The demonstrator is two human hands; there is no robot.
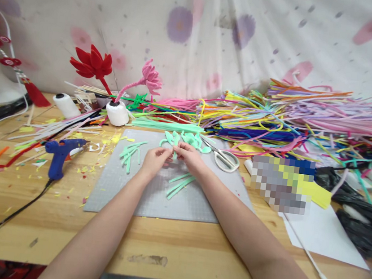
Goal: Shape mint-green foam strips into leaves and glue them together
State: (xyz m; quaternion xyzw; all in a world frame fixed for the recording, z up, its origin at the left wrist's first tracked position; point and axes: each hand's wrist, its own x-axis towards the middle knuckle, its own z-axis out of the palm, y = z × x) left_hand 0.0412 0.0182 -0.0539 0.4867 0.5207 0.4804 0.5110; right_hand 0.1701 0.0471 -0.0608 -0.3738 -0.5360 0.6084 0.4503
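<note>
"What have you got?"
"My right hand (188, 154) pinches a green strip (175, 155). My left hand (156, 159) is curled in; I can't tell if it's holding on."
"Where's the strip?"
"Between my hands, over the gray mat (114, 196)."

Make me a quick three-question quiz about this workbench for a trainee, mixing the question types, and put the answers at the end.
1. Which tool lies on the gray mat, close to the right hand?
A) hammer
B) scissors
C) paintbrush

2. True or false: the blue glue gun lies on the wooden table, to the left of the mat.

3. Short answer: what color are the loose strips on the mat?

Key:
1. B
2. True
3. Pale green
</note>
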